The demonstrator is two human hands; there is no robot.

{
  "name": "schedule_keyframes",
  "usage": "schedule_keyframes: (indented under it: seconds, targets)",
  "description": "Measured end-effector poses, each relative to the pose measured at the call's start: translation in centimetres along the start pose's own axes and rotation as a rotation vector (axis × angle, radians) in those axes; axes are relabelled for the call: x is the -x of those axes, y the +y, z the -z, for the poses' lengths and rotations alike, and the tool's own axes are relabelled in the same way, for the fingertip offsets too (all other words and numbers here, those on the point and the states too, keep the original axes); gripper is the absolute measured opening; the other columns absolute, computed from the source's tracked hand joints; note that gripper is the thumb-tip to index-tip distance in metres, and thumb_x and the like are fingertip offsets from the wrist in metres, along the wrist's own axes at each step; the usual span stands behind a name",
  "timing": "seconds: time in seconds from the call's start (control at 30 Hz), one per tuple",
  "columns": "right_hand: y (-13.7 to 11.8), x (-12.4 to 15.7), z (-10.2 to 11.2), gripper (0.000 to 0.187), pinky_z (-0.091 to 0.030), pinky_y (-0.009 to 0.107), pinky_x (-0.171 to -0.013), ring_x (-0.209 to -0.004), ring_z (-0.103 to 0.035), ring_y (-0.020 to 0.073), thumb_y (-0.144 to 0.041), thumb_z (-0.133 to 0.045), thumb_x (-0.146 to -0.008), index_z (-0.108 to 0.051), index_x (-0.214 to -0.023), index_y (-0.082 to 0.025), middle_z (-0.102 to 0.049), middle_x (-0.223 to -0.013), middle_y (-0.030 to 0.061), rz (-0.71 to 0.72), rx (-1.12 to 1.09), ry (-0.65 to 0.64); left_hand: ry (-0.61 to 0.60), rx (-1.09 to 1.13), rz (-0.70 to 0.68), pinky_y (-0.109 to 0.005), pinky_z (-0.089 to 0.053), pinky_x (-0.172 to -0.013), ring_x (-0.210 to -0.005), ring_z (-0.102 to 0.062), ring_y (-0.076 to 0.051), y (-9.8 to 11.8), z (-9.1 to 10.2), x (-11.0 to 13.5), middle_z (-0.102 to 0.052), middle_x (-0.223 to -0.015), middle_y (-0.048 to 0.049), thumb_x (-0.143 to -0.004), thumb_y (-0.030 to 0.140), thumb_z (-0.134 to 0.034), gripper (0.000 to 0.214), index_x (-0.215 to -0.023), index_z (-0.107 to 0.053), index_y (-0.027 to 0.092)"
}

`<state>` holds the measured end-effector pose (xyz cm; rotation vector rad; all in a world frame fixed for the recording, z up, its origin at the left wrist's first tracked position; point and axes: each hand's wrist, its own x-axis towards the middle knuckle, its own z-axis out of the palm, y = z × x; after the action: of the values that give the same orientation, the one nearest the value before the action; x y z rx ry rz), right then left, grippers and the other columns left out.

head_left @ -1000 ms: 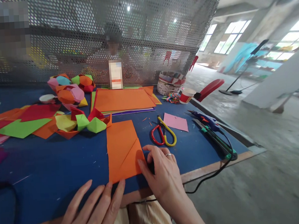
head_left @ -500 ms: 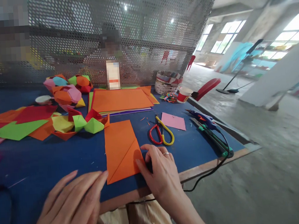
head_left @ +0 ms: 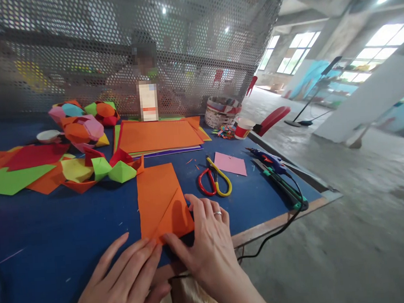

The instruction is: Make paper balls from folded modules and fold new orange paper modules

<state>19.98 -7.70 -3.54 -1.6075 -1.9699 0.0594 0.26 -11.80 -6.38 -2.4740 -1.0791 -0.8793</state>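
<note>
A folded sheet of orange paper (head_left: 156, 187) lies on the blue table in front of me, a diagonal flap turned up across its lower part. My left hand (head_left: 122, 277) reaches in from the lower left with fingers stretched out, their tips touching the paper's bottom edge. My right hand (head_left: 206, 236), a ring on one finger, holds the paper's lower right part, thumb at the bottom edge and fingers along the right side. The paper's bottom left corner is partly hidden by my fingers. Scissors (head_left: 216, 180) with one red and one yellow handle lie just beyond my right hand.
Behind lies a stack of coloured paper (head_left: 155, 135). Folded paper shapes (head_left: 122, 171) and loose sheets (head_left: 20, 178) spread leftward. To the right are a pink paper (head_left: 230, 163), a glue gun (head_left: 268, 160), a cutter knife (head_left: 282, 187), a cup (head_left: 244, 128) and a basket (head_left: 222, 111).
My left hand has moved right and its fingertips have come onto the paper's bottom edge. My right thumb has shifted left along that edge. The view has swung slightly right.
</note>
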Motion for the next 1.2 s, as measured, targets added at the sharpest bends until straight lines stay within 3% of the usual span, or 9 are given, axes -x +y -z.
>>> schedule_keyframes:
  seconds: [0.17, 0.57, 0.73, 0.93, 1.2]
  targets:
    - [-0.6, 0.2, 0.1, 0.069, -0.046, 0.051, -0.093, -0.108, -0.062, 0.0342, -0.049, -0.078, -0.080, -0.052, -0.136, -0.017, -0.067, -0.121, 0.0140, -0.022, -0.034, -0.027, 0.011, -0.041, -0.092, -0.046, -0.030, -0.123, -0.109, -0.068, -0.024, -0.3, -0.3, -0.1, -0.077, -0.114, -0.0132, -0.097, 0.030, -0.062, 0.031, -0.117, -0.070, 0.007]
    - [3.8, 0.4, 1.3, 0.055, -0.047, 0.051, -0.094, -0.108, -0.064, 0.0315, -0.034, -0.069, -0.090, -0.047, -0.138, -0.019, -0.068, -0.117, 0.0115, 0.007, 0.011, 0.013, 0.105, 0.021, 0.016, -0.049, -0.039, -0.116, -0.105, -0.068, -0.025, 0.5, -0.6, -0.5, -0.078, -0.108, -0.0130, -0.097, 0.019, -0.061, 0.024, -0.115, -0.070, 0.006]
    - [4.4, 0.5, 1.6, 0.053, -0.047, 0.053, -0.094, -0.108, -0.063, 0.0314, -0.033, -0.068, -0.091, -0.047, -0.139, -0.022, -0.068, -0.116, 0.0105, 0.007, -0.017, 0.001, 0.095, 0.022, 0.025, -0.047, -0.037, -0.116, -0.104, -0.069, -0.023, 0.5, -0.5, -0.6, -0.077, -0.108, -0.0118, -0.097, 0.017, -0.060, 0.023, -0.116, -0.070, 0.007]
    - [2.7, 0.8, 1.1, 0.058, -0.045, 0.057, -0.099, -0.120, -0.058, 0.0346, -0.030, -0.068, -0.089, -0.045, -0.141, -0.019, -0.063, -0.130, 0.0162, 0.014, -0.055, 0.033, 0.083, -0.003, -0.004, -0.046, -0.033, -0.119, -0.104, -0.067, -0.023, 0.6, -0.3, -0.8, -0.077, -0.106, -0.0135, -0.100, 0.025, -0.057, 0.026, -0.112, -0.070, 0.005]
    - [-1.2, 0.4, -0.1, 0.069, -0.045, 0.057, -0.102, -0.125, -0.056, 0.0348, -0.030, -0.072, -0.084, -0.043, -0.144, -0.015, -0.059, -0.139, 0.0187, 0.053, -0.135, -0.057, 0.125, 0.023, -0.005, -0.045, -0.031, -0.122, -0.104, -0.066, -0.023, 0.7, -0.3, -1.2, -0.078, -0.103, -0.0156, -0.099, 0.021, -0.056, 0.021, -0.103, -0.071, 0.006]
